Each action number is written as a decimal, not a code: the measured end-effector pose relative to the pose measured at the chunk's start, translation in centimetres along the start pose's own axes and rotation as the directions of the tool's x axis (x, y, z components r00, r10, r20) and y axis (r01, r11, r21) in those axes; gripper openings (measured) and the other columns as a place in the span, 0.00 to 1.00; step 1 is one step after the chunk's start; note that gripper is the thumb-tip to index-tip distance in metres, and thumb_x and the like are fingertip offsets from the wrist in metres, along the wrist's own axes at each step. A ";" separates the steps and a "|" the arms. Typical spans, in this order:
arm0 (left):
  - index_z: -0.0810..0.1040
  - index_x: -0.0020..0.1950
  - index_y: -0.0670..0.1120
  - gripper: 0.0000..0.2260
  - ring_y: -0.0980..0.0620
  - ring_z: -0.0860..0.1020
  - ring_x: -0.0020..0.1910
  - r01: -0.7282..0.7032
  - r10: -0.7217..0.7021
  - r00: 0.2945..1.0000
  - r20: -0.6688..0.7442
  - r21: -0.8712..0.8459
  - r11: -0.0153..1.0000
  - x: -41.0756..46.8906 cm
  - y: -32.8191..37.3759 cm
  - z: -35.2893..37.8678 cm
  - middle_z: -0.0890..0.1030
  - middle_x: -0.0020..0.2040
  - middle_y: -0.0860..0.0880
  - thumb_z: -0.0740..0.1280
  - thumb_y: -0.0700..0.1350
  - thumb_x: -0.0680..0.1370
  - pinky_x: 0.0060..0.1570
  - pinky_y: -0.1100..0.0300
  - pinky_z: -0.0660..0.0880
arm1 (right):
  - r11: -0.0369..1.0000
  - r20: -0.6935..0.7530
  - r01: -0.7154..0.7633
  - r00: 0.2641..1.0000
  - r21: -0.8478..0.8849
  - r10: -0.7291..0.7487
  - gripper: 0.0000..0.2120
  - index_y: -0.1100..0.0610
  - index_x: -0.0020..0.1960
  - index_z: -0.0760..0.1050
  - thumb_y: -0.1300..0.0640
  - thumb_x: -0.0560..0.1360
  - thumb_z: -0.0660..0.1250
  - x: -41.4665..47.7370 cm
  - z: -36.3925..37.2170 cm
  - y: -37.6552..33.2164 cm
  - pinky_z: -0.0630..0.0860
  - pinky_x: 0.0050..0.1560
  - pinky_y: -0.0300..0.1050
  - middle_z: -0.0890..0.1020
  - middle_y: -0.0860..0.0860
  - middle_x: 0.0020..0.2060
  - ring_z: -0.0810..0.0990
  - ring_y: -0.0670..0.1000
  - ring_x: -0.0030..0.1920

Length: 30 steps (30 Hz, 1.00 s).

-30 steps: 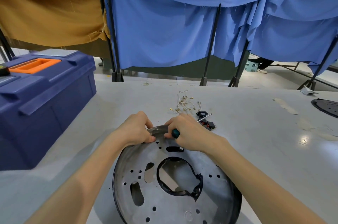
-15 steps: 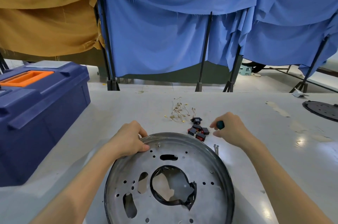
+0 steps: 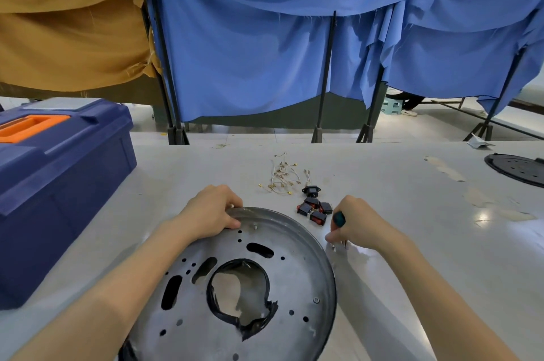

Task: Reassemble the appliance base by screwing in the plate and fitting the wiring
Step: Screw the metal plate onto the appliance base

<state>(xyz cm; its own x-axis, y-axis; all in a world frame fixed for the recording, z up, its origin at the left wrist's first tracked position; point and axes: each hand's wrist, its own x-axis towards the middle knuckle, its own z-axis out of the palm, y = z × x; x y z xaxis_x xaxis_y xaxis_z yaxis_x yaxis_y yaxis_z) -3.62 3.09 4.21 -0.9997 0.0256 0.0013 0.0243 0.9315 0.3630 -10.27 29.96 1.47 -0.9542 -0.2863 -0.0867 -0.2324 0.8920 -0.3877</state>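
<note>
- A round metal base plate, pierced by small holes, oblong slots and a large ragged central opening, is laid flat on the grey worktop at the 6 o'clock side of the view.
- The plate's far rim, at about its 11 o'clock, is gripped by the left hand, with the fingers curled over the edge and the thumb laid on the upper face.
- A small screw is seen standing in the plate just beside that thumb, at the plate's 12 o'clock.
- The right hand is closed around a screwdriver, of which only the teal handle end shows; the hand is lowered to the worktop just off the plate's 2 o'clock rim.
- Beneath its fingertips something small and metallic is touched or pinched; what it is cannot be told.
- A cluster of black and red rocker switches is lain just beyond the plate at its 1 o'clock, between the two hands.
- A black socket part is placed right behind the switches.
- A loose bunch of short wires with brass terminals is spread farther off at 12 o'clock.
- A dark blue toolbox with an orange handle is stood at 9 o'clock, well apart from the plate.
- A second dark round plate is seen at 3 o'clock near the worktop's edge.
- Blue and ochre cloths are hung on stands behind the worktop.
</note>
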 end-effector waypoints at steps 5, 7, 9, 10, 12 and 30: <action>0.80 0.59 0.53 0.14 0.47 0.76 0.53 0.004 -0.004 1.000 -0.007 0.018 1.000 0.4 0.5 0.8 0.80 0.50 0.50 0.74 0.48 0.73 0.54 0.53 0.74 | 0.994 0.028 -0.038 0.999 -0.105 0.041 0.21 0.55 0.37 0.63 0.55 0.68 0.77 0.5 0.9 -0.8 0.69 0.32 0.42 0.72 0.51 0.35 0.73 0.53 0.34; 0.72 0.69 0.55 0.27 0.47 0.74 0.59 0.047 -0.047 0.999 -0.012 0.011 0.999 0.1 0.2 0.2 0.78 0.58 0.47 0.75 0.53 0.72 0.62 0.50 0.71 | 0.990 0.036 -0.057 0.997 -0.127 0.062 0.21 0.54 0.37 0.60 0.57 0.69 0.75 0.7 1.1 -0.9 0.67 0.28 0.42 0.70 0.51 0.36 0.72 0.50 0.31; 0.68 0.72 0.53 0.32 0.46 0.73 0.61 0.109 -0.111 0.994 0.026 0.052 0.993 -0.3 -0.6 -1.0 0.76 0.62 0.46 0.75 0.56 0.71 0.64 0.51 0.70 | 0.987 0.048 -0.063 0.996 -0.148 0.071 0.20 0.54 0.37 0.60 0.59 0.70 0.73 1.0 1.1 -1.1 0.64 0.27 0.41 0.69 0.51 0.36 0.70 0.49 0.31; 0.69 0.71 0.51 0.32 0.46 0.74 0.61 0.142 -0.148 0.987 0.064 0.088 0.986 -0.5 -1.1 -1.6 0.75 0.64 0.46 0.75 0.57 0.71 0.64 0.51 0.70 | 0.986 0.058 -0.062 0.996 -0.152 0.072 0.19 0.54 0.37 0.60 0.61 0.70 0.72 1.1 1.0 -1.3 0.63 0.26 0.41 0.69 0.51 0.36 0.69 0.49 0.31; 0.72 0.66 0.47 0.29 0.47 0.75 0.58 0.192 -0.220 0.963 0.156 0.178 0.965 -1.1 -1.9 -2.2 0.74 0.64 0.46 0.74 0.58 0.71 0.59 0.55 0.72 | 0.988 0.078 -0.060 0.994 -0.145 0.072 0.18 0.55 0.37 0.60 0.63 0.71 0.71 1.1 1.0 -1.4 0.63 0.27 0.41 0.69 0.51 0.35 0.68 0.49 0.31; 0.81 0.52 0.45 0.15 0.45 0.79 0.47 0.125 -0.132 0.984 0.115 0.069 0.990 0.9 -2.0 -0.8 0.80 0.47 0.46 0.77 0.50 0.70 0.50 0.53 0.77 | 0.929 0.053 0.150 0.983 0.338 -0.178 0.09 0.69 0.46 0.76 0.63 0.72 0.69 -2.9 -1.5 -4.9 0.67 0.27 0.39 0.76 0.51 0.29 0.69 0.49 0.28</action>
<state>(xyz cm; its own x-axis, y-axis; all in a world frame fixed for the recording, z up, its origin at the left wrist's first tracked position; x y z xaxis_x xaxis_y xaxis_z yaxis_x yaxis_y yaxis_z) -4.56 0.98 4.23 -0.9864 -0.0564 -0.1543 -0.1005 0.9500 0.2956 -6.68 26.90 4.95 -0.8864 -0.4583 -0.0647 -0.2953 0.6676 -0.6834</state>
